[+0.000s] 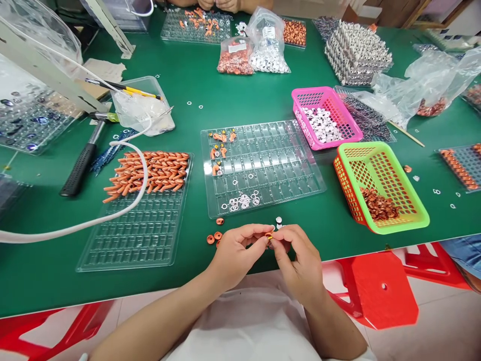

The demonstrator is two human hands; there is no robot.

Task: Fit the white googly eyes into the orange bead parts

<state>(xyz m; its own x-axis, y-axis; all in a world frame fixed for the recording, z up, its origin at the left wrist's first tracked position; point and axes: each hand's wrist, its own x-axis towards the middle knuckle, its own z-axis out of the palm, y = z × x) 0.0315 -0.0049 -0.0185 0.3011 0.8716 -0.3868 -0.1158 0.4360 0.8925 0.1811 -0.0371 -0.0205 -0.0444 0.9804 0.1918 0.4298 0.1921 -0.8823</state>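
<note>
My left hand [236,255] and my right hand [300,263] meet over the table's near edge, both closed. Between their fingertips they pinch a small orange-and-yellow part [269,236], mostly covered by the fingers. Beside my left hand lie several orange round pieces [218,235] with dark centres. Just beyond my right fingers are small white round caps [278,220]. Past my hands is a clear compartment tray [276,168]; small orange assemblies [223,136] sit in its far left compartments, and loose white rings [244,201] lie along its near side.
At left, another clear tray [131,240] holds rows of orange tubes [150,173], crossed by a white hose [141,188]. A hammer [80,163] lies farther left. At right stand a pink basket [323,95] and a green basket [415,205]. A co-worker's hands [223,4] show opposite.
</note>
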